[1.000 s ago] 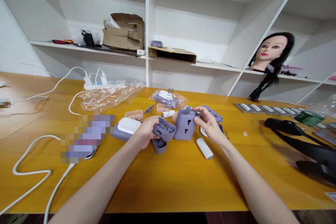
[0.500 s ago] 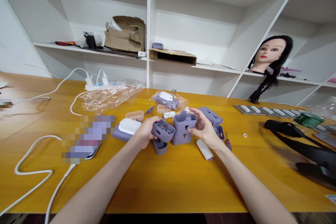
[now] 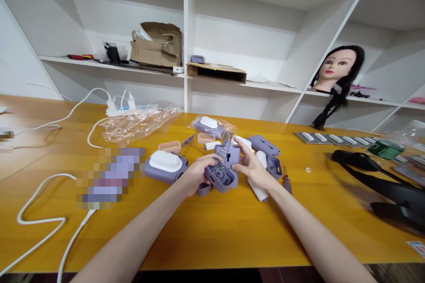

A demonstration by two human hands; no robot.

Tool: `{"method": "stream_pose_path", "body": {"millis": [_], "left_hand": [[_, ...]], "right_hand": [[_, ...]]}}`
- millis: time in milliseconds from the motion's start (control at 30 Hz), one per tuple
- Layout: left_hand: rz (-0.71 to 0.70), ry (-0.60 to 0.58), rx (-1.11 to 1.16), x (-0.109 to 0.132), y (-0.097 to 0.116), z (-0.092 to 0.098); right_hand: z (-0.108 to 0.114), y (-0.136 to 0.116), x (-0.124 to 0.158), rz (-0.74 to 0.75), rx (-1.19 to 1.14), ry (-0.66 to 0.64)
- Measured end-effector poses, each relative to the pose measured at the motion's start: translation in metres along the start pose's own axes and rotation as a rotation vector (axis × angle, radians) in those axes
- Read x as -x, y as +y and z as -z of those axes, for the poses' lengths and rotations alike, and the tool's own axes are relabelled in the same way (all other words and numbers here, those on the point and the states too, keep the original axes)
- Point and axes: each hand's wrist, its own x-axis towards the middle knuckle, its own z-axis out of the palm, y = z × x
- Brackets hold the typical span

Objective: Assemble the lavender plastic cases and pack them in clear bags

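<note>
My left hand [image 3: 197,174] grips a small purple oval cap [image 3: 222,179] with its hollow side facing up. Grey metal coils lie inside the cap, and a coil spring [image 3: 226,143] stretches up from it. Behind the spring stands an open purple housing [image 3: 234,154] with slots in its face, partly covered by the cap. My right hand [image 3: 254,166] holds the housing's right side, thumb on the face and fingers spread behind. Under my left hand lies another small purple part [image 3: 203,190]. A white cylinder [image 3: 258,190] lies below my right hand.
Left of my hands is a purple unit with a white top [image 3: 166,160]. To the right lie a purple cover [image 3: 264,145], a purple end piece [image 3: 274,166] and a screwdriver [image 3: 287,182]. A bagged unit [image 3: 208,126] sits behind; a phone [image 3: 113,177] is left.
My left hand has brought the cap right and down, in front of the housing, and tipped it. The spring now stands out of it. My right hand and the housing have shifted slightly left.
</note>
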Motion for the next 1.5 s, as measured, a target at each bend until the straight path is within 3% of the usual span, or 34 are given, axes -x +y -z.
{"method": "stream_pose_path", "body": {"millis": [300,567,667,800,1000,1133,1267,1500], "left_hand": [[0.019,0.008,0.104,0.005,0.006,-0.003],[-0.077,0.179,0.312,0.008,0.021,0.005],[-0.067,0.185,0.317,0.008,0.022,0.005],[-0.032,0.197,0.263,0.009,0.020,0.003],[0.063,0.315,0.054,-0.004,0.013,0.013],[0.076,0.393,-0.109,-0.013,0.008,0.023],[0.072,0.388,-0.262,-0.014,0.007,0.027],[0.083,0.334,-0.450,-0.012,0.007,0.025]], "right_hand": [[-0.011,-0.002,-0.002,0.024,-0.080,0.108],[-0.027,-0.006,0.007,-0.319,-0.328,0.117],[-0.031,-0.008,0.007,-0.359,-0.379,0.179],[-0.022,-0.011,0.001,-0.284,-0.429,0.331],[0.022,-0.024,-0.008,-0.097,-0.484,0.629],[0.045,-0.036,-0.008,-0.022,-0.504,0.711],[0.055,-0.044,-0.007,0.071,-0.554,0.807],[0.061,-0.053,-0.002,0.169,-0.293,0.900]]}}
